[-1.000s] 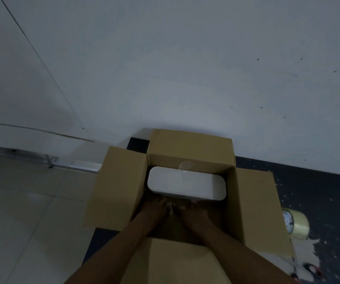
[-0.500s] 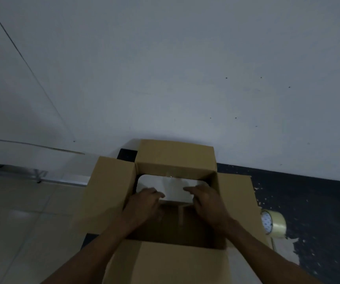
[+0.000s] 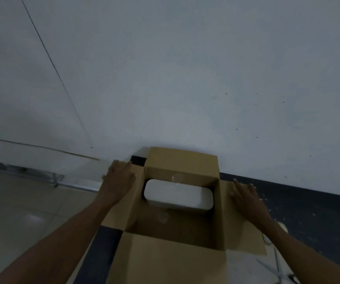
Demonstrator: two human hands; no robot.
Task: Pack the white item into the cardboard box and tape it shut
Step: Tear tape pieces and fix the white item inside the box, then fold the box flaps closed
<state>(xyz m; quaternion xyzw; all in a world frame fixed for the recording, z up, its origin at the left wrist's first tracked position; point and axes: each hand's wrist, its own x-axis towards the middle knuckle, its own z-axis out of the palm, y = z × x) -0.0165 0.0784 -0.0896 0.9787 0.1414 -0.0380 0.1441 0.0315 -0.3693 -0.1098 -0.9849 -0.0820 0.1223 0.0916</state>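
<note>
The cardboard box (image 3: 171, 261) stands on the floor against the wall with all its flaps spread outward. Inside it, at the far end, lies the white item (image 3: 178, 195), a rounded rectangular case. My left hand (image 3: 118, 180) rests flat on the left side flap, fingers apart. On the right side flap lies my right hand (image 3: 249, 198), also flat with spread fingers. Neither hand holds anything. The near part of the box interior is bare cardboard.
A white wall rises directly behind the box. Scissors (image 3: 277, 271) lie on the floor at the lower right. A dark floor strip with white specks (image 3: 308, 212) runs to the right; pale tiles (image 3: 21, 212) lie to the left.
Both hands have come out of the box interior, off the white item, and moved outward onto the left and right side flaps. The white item stays at the far end.
</note>
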